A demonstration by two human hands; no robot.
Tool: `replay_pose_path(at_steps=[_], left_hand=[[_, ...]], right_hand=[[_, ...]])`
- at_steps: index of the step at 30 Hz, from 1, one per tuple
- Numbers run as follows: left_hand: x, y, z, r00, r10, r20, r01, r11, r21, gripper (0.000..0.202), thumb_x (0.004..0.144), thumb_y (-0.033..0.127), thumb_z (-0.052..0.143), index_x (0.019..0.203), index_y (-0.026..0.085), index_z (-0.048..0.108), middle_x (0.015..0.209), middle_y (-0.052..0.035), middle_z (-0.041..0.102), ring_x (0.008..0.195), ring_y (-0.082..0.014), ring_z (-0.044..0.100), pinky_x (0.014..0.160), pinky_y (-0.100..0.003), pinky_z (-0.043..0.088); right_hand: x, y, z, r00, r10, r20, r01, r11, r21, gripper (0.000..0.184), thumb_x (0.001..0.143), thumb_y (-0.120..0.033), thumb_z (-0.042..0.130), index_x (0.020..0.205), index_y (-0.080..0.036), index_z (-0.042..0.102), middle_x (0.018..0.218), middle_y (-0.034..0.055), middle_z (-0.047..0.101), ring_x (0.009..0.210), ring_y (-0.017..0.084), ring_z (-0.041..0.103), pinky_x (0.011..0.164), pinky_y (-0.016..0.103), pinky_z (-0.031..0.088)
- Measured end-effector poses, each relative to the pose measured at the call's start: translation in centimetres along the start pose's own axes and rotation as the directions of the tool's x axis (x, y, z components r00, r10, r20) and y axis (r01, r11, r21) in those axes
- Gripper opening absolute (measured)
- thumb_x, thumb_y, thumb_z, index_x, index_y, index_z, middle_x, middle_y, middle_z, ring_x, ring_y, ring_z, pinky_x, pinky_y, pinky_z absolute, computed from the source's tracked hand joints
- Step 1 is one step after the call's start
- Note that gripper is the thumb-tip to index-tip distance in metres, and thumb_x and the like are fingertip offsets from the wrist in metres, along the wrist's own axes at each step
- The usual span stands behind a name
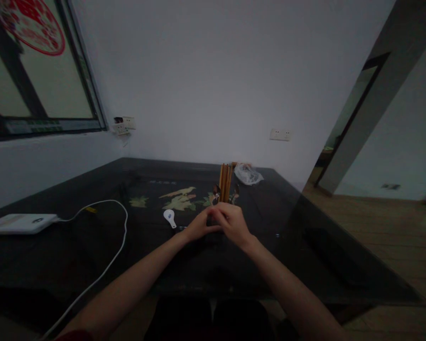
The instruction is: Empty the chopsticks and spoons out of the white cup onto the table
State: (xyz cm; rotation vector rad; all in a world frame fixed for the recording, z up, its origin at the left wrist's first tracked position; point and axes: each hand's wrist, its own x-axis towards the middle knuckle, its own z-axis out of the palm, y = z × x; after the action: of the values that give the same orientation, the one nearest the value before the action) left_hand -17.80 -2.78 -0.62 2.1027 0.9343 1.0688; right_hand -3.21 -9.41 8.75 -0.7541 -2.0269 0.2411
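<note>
Both my hands meet at the middle of a dark glass table (pixel 74 246). My left hand (pixel 198 227) and my right hand (pixel 232 222) are closed around a bundle of wooden chopsticks (pixel 225 182) that stands upright, together with metal spoons (pixel 216 194) whose bowls stick up beside the sticks. The lower ends of the bundle are hidden inside my fingers. A small white spoon (pixel 169 218) lies on the table just left of my left hand.
A white flat device (pixel 19 223) with a white cable (pixel 117 246) lies at the left. A crumpled clear plastic bag (pixel 247 174) sits at the far edge by the wall. Wall sockets (pixel 280 135) are behind. Wooden floor and a doorway are at the right.
</note>
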Motion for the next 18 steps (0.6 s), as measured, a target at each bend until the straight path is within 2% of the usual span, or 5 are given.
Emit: replay_pose_path(at_steps=[2,6,8,11,18], left_hand=[[0.0,0.1,-0.2,1.000,0.008,0.000,-0.008,1.000,-0.026,0.066,0.065,0.039,0.075,0.121,0.017,0.050,0.121,-0.0125,0.057,0.113,-0.0284,0.052,0.100,-0.044,0.039],[0.4,0.7,-1.7,0.990,-0.036,-0.133,0.021,0.994,-0.110,0.074,0.069,0.041,0.071,0.132,0.018,0.039,0.130,-0.0155,0.050,0.116,-0.0266,0.051,0.098,-0.043,0.041],[0.9,1.0,-2.8,0.957,-0.080,-0.279,0.033,0.985,-0.168,0.064,0.076,0.045,0.063,0.130,0.018,0.042,0.125,-0.0150,0.053,0.112,-0.0244,0.054,0.094,-0.041,0.044],[2.0,1.4,-4.2,0.893,-0.137,-0.429,0.056,0.979,-0.197,0.048,0.079,0.048,0.056,0.116,0.018,0.053,0.112,-0.0115,0.061,0.102,-0.0219,0.059,0.090,-0.039,0.047],[5.1,3.5,-4.9,0.955,-0.186,-0.233,0.201,0.979,0.044,0.031,0.071,0.044,0.061,0.079,0.015,0.068,0.082,-0.0079,0.070,0.081,-0.0223,0.064,0.078,-0.034,0.049]], right_hand=[[-1.3,1.8,-2.0,0.981,0.099,-0.168,-0.092,0.995,0.048,0.041,0.094,-0.039,0.039,0.072,-0.016,0.066,0.066,0.0031,0.063,0.064,0.013,0.058,0.063,0.023,0.041],[-2.6,5.5,-4.0,0.840,0.381,-0.386,-0.308,0.921,0.240,0.048,0.091,-0.049,0.039,0.065,-0.015,0.062,0.052,-0.0010,0.051,0.048,0.010,0.046,0.049,0.022,0.035],[-2.7,6.7,-4.2,0.801,0.463,-0.380,-0.359,0.879,0.314,0.049,0.090,-0.053,0.039,0.066,-0.015,0.061,0.051,-0.0016,0.049,0.045,0.010,0.043,0.046,0.022,0.032],[-2.7,7.7,-3.8,0.803,0.493,-0.336,-0.398,0.862,0.313,0.045,0.088,-0.051,0.041,0.070,-0.015,0.060,0.053,-0.0020,0.049,0.046,0.010,0.043,0.046,0.022,0.033],[-3.6,10.6,-2.7,0.811,0.545,-0.212,-0.548,0.835,0.049,0.018,0.081,-0.033,0.051,0.085,-0.018,0.062,0.067,0.0005,0.060,0.060,0.014,0.054,0.056,0.024,0.039]])
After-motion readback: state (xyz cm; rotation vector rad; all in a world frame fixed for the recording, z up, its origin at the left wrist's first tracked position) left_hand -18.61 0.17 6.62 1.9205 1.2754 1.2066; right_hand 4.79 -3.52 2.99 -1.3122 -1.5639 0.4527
